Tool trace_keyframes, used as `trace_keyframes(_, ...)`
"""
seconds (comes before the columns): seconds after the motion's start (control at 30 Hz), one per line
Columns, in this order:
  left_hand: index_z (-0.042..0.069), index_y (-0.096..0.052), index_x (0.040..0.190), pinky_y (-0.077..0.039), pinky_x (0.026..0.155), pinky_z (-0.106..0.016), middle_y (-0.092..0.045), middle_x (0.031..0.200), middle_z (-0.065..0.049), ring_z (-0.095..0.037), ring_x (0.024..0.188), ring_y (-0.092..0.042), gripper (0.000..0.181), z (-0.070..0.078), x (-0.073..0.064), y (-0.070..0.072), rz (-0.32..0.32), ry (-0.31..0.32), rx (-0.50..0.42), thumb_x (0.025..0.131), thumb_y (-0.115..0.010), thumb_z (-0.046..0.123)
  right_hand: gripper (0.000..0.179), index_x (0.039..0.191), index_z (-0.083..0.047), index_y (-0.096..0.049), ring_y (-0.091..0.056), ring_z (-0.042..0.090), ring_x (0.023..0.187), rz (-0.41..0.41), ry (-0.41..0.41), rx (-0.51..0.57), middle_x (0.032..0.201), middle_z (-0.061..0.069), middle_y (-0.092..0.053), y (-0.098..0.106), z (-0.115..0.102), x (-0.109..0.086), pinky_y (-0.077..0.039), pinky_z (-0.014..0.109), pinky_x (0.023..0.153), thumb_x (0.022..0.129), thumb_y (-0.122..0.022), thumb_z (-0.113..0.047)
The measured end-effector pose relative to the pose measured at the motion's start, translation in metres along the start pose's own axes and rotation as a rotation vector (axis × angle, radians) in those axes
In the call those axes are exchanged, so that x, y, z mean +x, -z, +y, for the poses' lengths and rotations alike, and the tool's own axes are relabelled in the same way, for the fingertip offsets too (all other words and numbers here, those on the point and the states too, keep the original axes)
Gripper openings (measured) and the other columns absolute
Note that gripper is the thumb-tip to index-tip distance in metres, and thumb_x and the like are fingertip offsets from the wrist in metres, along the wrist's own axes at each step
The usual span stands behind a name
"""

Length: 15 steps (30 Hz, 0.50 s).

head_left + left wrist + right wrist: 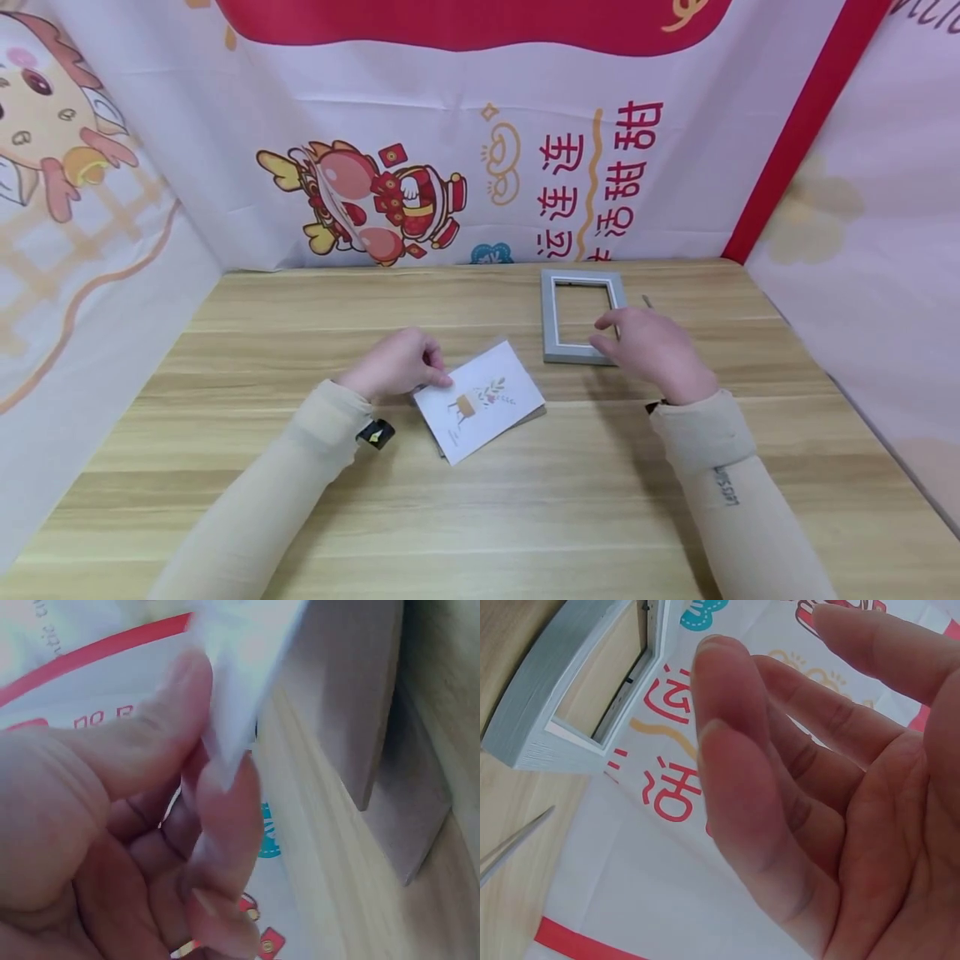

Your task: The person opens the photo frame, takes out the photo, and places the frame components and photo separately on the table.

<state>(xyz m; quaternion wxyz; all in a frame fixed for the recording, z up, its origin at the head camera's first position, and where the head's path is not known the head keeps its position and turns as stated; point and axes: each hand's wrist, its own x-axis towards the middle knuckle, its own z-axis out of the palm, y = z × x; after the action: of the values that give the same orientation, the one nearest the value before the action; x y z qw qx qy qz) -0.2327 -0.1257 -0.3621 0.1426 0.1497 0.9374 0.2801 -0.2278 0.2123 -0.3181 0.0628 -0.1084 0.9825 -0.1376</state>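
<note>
My left hand (pixel 408 364) pinches the corner of a white card (pixel 480 402) between thumb and fingertips; the print on it shows a small brown stool or pot and a leafy sprig. In the left wrist view the card (pixel 251 675) stands lifted above brown-grey boards (pixel 341 697) lying on the table. Over the right edge of a grey picture frame (pixel 551 321), my right hand (pixel 651 346) hovers with loosely bent fingers and nothing between them. The frame (pixel 562 690) lies flat, and wood shows through its opening.
A thin pointed metal tool (pixel 517 844) lies on the wooden table (pixel 450 517) to the right of the frame, mostly hidden behind the right hand in the head view. Printed cloth (pixel 465 167) hangs along the back and both sides of the table.
</note>
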Motion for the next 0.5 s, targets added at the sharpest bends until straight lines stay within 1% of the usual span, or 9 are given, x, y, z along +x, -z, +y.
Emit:
trace_keyframes(0.1,0.015,-0.067,0.072,-0.048,0.063,-0.032,-0.064,0.073,0.000,-0.019,0.069,-0.059,0.021,0.005,-0.001,0.000,0.041,0.001,0.051,0.083,-0.083,0.022,0.041,0.128,-0.006,-0.066,-0.057,0.040,0.115,-0.002,-0.009,0.007,0.125,0.021,-0.065,0.002,0.000,-0.001,-0.046,0.058,0.092,0.098,-0.059,-0.033)
trace_keyframes(0.23,0.016,-0.066,0.070,-0.047,0.063,-0.033,-0.063,0.073,0.000,-0.020,0.071,-0.058,0.022,0.011,-0.004,0.003,0.062,0.004,0.094,0.082,-0.083,0.023,0.041,0.128,-0.007,-0.066,-0.058,0.038,0.112,-0.011,-0.022,0.015,0.125,0.022,-0.064,0.003,0.001,-0.002,-0.048,0.057,0.088,0.098,-0.060,-0.033)
trace_keyframes(0.37,0.015,-0.066,0.072,-0.046,0.060,-0.032,-0.062,0.075,-0.002,-0.021,0.071,-0.056,0.022,0.015,-0.007,0.009,0.044,0.016,0.078,0.084,-0.081,0.025,0.040,0.128,-0.009,-0.066,-0.058,0.035,0.105,-0.020,-0.035,0.025,0.124,0.022,-0.064,0.004,0.002,-0.003,-0.050,0.051,0.080,0.097,-0.061,-0.034)
trace_keyframes(0.47,0.012,-0.069,0.076,-0.045,0.059,-0.031,-0.063,0.077,-0.004,-0.021,0.072,-0.055,0.019,0.016,-0.009,0.014,0.015,0.004,0.023,0.087,-0.078,0.024,0.039,0.128,-0.010,-0.067,-0.057,0.035,0.104,-0.018,-0.035,0.023,0.121,0.020,-0.066,0.004,0.002,-0.003,-0.050,0.048,0.076,0.097,-0.061,-0.035)
trace_keyframes(0.5,0.011,-0.069,0.077,-0.044,0.060,-0.031,-0.064,0.078,-0.004,-0.021,0.073,-0.054,0.018,0.016,-0.010,0.017,0.016,-0.005,0.003,0.089,-0.077,0.023,0.039,0.127,-0.011,-0.067,-0.057,0.035,0.106,-0.016,-0.031,0.019,0.121,0.019,-0.066,0.004,0.002,-0.003,-0.049,0.048,0.077,0.097,-0.061,-0.035)
